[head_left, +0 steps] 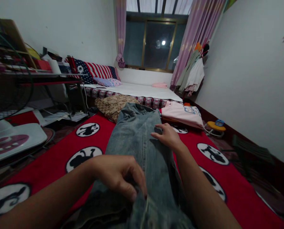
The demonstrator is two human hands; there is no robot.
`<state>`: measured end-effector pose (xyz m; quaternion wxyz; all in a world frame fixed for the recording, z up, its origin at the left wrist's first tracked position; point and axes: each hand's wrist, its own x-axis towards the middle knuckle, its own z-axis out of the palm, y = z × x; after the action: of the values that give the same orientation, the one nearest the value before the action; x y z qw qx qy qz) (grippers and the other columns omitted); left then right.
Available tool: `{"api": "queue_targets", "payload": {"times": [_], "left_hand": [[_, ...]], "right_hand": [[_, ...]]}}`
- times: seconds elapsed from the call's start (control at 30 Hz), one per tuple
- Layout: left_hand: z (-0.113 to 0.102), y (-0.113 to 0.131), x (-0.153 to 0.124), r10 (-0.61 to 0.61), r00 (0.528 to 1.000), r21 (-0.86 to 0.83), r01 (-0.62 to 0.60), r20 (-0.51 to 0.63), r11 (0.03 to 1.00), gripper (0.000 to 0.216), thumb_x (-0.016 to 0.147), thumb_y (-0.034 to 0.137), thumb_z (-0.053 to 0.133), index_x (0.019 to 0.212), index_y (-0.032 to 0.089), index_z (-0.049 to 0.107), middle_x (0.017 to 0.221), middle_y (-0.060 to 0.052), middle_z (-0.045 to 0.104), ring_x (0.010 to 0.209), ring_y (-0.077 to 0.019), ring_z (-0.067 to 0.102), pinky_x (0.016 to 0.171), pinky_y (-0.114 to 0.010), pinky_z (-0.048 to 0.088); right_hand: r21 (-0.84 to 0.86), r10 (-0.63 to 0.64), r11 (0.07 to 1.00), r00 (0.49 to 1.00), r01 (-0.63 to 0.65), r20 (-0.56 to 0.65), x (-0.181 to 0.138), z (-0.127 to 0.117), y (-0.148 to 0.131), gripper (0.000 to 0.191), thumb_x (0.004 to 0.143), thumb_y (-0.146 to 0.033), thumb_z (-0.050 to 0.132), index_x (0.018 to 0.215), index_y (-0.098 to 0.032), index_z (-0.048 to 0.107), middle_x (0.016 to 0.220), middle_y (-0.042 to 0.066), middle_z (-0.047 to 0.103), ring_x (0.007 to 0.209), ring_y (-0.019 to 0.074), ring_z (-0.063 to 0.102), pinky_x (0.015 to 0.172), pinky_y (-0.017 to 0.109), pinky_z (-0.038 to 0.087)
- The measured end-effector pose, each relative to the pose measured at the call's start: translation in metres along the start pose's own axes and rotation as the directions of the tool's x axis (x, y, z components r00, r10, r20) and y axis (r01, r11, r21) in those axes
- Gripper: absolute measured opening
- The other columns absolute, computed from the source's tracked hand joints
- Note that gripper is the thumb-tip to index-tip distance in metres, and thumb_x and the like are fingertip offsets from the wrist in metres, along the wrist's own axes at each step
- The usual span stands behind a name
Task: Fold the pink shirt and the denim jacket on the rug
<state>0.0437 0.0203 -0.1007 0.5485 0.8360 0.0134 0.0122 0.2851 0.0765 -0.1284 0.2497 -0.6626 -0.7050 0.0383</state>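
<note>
A pair of faded blue jeans (137,140) lies lengthwise on a red blanket (61,159) with black-and-white round figures. My left hand (119,176) pinches the denim near its lower end, close to me. My right hand (167,135) rests flat on the jeans' right edge, further up, fingers together and pointing left. The waistband end lies far from me, towards the bed.
A brown patterned cloth (112,106) and a folded pink garment (182,114) lie beyond the jeans. A bed (142,90) with pillows stands under the window. A fan (8,95) and cluttered shelf are at left; clothes hang at right, a small yellow stool (215,126) below.
</note>
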Motion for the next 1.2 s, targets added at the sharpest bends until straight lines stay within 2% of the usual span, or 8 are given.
{"api": "queue_targets", "payload": {"times": [0.13,0.27,0.4,0.5,0.57,0.73,0.93,1.2], "left_hand": [[-0.009,0.005,-0.006,-0.113,0.986,0.035,0.109,0.125,0.993,0.032,0.087,0.035,0.061,0.110,0.016,0.073,0.114,-0.012,0.071,0.105,-0.0243,0.066,0.092,-0.027,0.050],[-0.040,-0.008,-0.004,-0.172,0.947,0.034,0.188,-0.270,0.982,0.036,0.085,0.041,0.063,0.108,0.016,0.073,0.112,-0.010,0.071,0.104,-0.0238,0.065,0.092,-0.030,0.051],[-0.077,-0.065,0.011,-0.144,0.627,0.256,0.502,-0.766,0.826,0.048,0.084,0.045,0.059,0.122,0.018,0.065,0.128,-0.011,0.063,0.122,-0.0269,0.055,0.105,-0.040,0.042],[-0.099,-0.113,0.013,-0.131,0.401,0.280,0.805,-0.907,0.523,0.063,0.087,0.050,0.054,0.141,0.019,0.048,0.152,-0.015,0.038,0.142,-0.0318,0.031,0.114,-0.054,0.023],[-0.106,-0.136,0.010,-0.176,0.319,0.224,0.882,-0.931,0.413,0.067,0.091,0.058,0.042,0.147,0.022,0.038,0.158,-0.012,0.025,0.147,-0.0312,0.017,0.114,-0.062,0.014],[-0.108,-0.157,0.003,-0.107,0.261,0.199,0.894,-0.959,0.401,0.066,0.091,0.065,0.034,0.144,0.026,0.043,0.159,-0.006,0.023,0.147,-0.0282,0.016,0.114,-0.059,0.022],[-0.122,-0.154,-0.007,0.183,0.093,0.157,0.915,-0.979,0.372,0.042,0.094,0.038,0.043,0.121,0.015,0.065,0.125,-0.012,0.063,0.118,-0.0253,0.054,0.101,-0.036,0.043],[-0.164,-0.139,0.003,-0.026,0.037,0.026,0.942,-0.999,0.335,0.034,0.080,0.045,0.062,0.100,0.020,0.074,0.104,-0.012,0.072,0.100,-0.0308,0.064,0.080,-0.035,0.049]], "right_hand": [[-0.133,-0.013,0.990,0.988,0.034,0.153,-0.005,0.029,-0.003,0.070,0.081,-0.052,0.064,0.143,-0.024,0.046,0.153,0.019,0.032,0.138,0.0344,0.034,0.107,0.049,0.033],[-0.136,0.030,0.991,0.991,-0.012,0.132,-0.005,0.041,-0.004,0.066,0.086,-0.052,0.057,0.144,-0.025,0.043,0.151,0.019,0.035,0.137,0.0340,0.037,0.106,0.049,0.033],[-0.154,0.043,0.987,0.999,-0.042,0.002,-0.002,0.044,-0.002,0.054,0.088,-0.046,0.056,0.134,-0.018,0.054,0.139,0.017,0.051,0.128,0.0290,0.049,0.101,0.039,0.040],[-0.183,0.052,0.981,0.998,-0.059,-0.043,-0.002,0.048,0.000,0.048,0.092,-0.044,0.051,0.130,-0.016,0.057,0.136,0.014,0.055,0.123,0.0283,0.053,0.098,0.039,0.042],[-0.193,0.056,0.979,0.997,-0.067,-0.061,-0.002,0.052,0.002,0.047,0.094,-0.044,0.048,0.130,-0.015,0.057,0.137,0.013,0.055,0.123,0.0285,0.053,0.098,0.041,0.042],[-0.178,0.060,0.981,0.993,-0.078,-0.102,-0.003,0.059,0.004,0.046,0.095,-0.044,0.046,0.130,-0.016,0.057,0.139,0.011,0.054,0.125,0.0269,0.051,0.100,0.040,0.039],[-0.146,0.070,0.985,0.985,-0.093,-0.156,-0.002,0.068,0.007,0.045,0.095,-0.043,0.046,0.129,-0.016,0.059,0.137,0.012,0.056,0.123,0.0260,0.051,0.101,0.038,0.037],[-0.108,0.062,0.991,0.980,-0.084,-0.187,-0.003,0.072,0.011,0.045,0.095,-0.043,0.046,0.128,-0.016,0.060,0.135,0.012,0.056,0.121,0.0270,0.052,0.100,0.040,0.035]]}}
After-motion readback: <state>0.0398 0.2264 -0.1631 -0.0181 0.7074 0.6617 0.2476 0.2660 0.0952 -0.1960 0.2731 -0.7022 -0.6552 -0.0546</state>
